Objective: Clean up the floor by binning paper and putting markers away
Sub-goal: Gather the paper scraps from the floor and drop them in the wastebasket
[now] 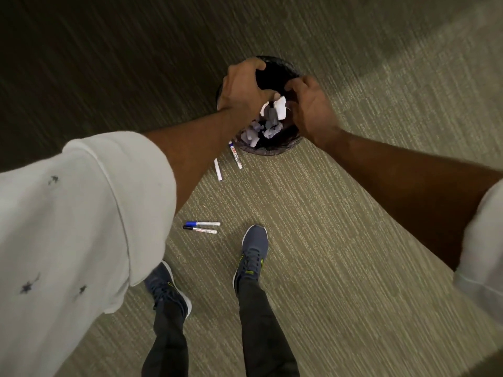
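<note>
A round black bin (275, 151) stands on the carpet, holding several crumpled white paper scraps (268, 129). My left hand (242, 88) and my right hand (310, 107) hover over its mouth, fingers spread. White paper pieces (280, 106) hang in the air between the two hands, above the bin; no finger visibly grips them. Two white markers (235, 157) lie on the floor against the bin's near side. A blue-capped marker (202, 223) and a black-capped marker (200, 229) lie side by side closer to my feet.
My two dark sneakers (253, 257) stand on the striped beige carpet (353, 227) just behind the nearer markers. The carpet to the upper left lies in dark shadow. White rolled-up sleeves cover my upper arms.
</note>
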